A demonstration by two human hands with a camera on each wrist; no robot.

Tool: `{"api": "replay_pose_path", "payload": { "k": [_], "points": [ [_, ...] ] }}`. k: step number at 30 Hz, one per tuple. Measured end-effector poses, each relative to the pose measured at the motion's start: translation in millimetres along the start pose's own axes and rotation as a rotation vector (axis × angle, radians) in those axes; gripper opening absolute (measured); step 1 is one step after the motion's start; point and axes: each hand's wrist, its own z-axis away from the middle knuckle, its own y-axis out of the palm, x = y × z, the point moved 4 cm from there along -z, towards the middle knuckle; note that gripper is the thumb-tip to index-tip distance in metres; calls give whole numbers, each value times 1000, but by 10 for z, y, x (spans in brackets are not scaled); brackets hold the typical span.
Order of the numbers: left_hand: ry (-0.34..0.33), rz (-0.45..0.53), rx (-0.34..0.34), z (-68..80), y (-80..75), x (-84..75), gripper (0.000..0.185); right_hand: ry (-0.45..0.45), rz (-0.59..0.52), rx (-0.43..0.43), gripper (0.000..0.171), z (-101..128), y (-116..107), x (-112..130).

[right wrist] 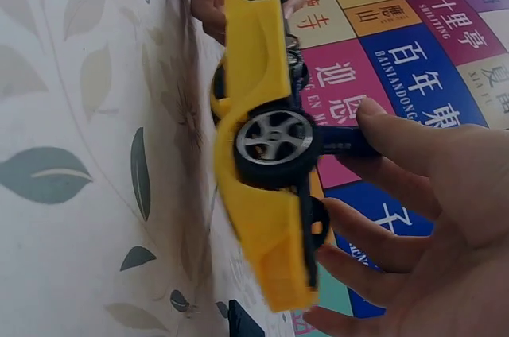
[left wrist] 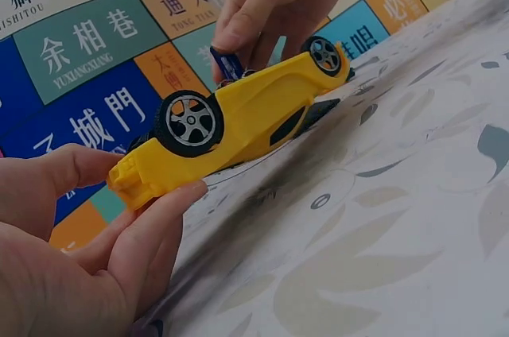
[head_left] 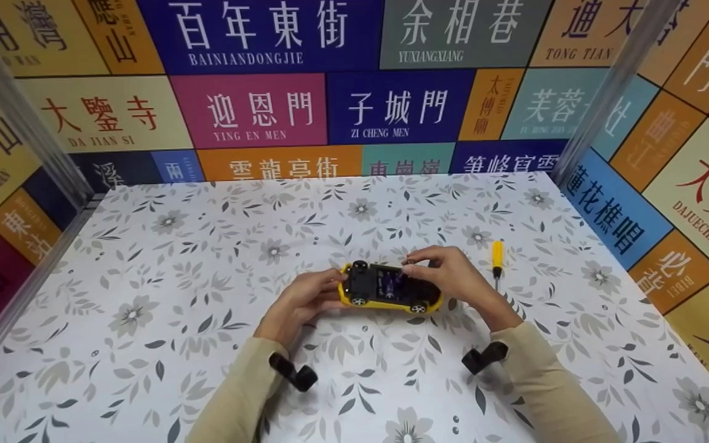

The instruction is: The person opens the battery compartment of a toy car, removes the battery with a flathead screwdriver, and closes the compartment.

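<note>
"Three sign-covered walls stand beyond the grip and to either side. Below it spreads a flowered table."

"Where's the toy car?"

"Within the grip, wheels up and tilted over the table. I can't tell whether its far end touches down."

"How firm is the hold?"

"The left hand pinches one end only, thumb against fingers. The car could swivel or drop if the right hand presses too hard at the other end."

"Anything around them?"

"A yellow-handled screwdriver lies on the table, just outside the right hand. A careless sweep outward could send it rolling."

"And what blocks the view?"

"Right fingers, partly covering the recess in the car's underside."

"What do they hold?"

"A dark block, in a narrow pinch at the car's underside. Whether it sits in the recess, I can't tell. Pushed in crooked, it might jam; with so little to grasp, it might also slip away."
</note>
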Motion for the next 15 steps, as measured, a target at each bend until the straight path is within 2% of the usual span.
{"api": "replay_pose_path", "payload": {
  "k": [6,15],
  "points": [
    [-12,-31,8,-23,-49,15,14,91,-83,-33,40,13,-65,2],
    [-10,-27,4,-30,-66,23,12,69,-167,-129,41,29,-208,12]
  ]
}}
